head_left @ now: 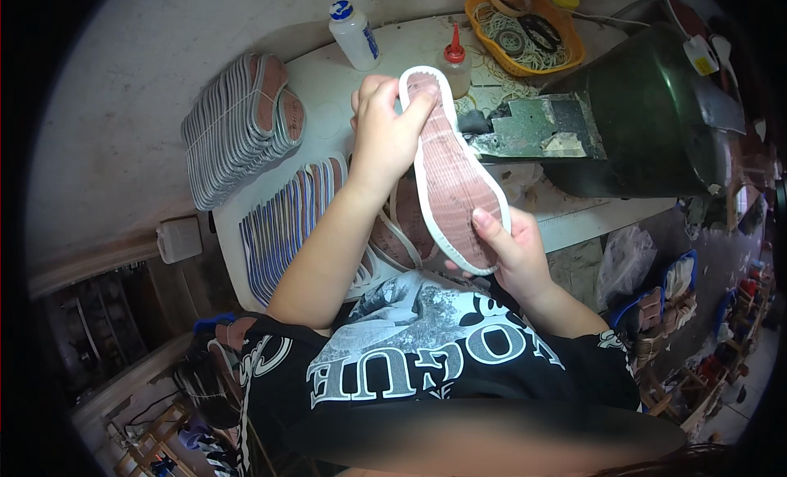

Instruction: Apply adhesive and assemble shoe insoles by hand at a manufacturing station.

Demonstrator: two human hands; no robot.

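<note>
Between both hands I hold a shoe sole (455, 170), reddish-brown and ribbed on the face turned up, with a white band round its edge. My left hand (384, 129) is closed on its narrow far end, thumb on the brown face and the other fingers bent behind. My right hand (518, 252) grips the broad near end, its thumb lying on the face and fingertips showing under the edge. Partly hidden behind my left forearm and the held sole, more brown soles with white edges (398, 239) lie on the table.
A tied stack of soles (238, 120) and a leaning row (287, 219) stand left on the white table (324, 120). Behind are a blue-capped bottle (354, 38), a red-nozzled bottle (456, 63) and an orange basket (525, 59) of cords. A green machine (648, 108) reaches in from the right.
</note>
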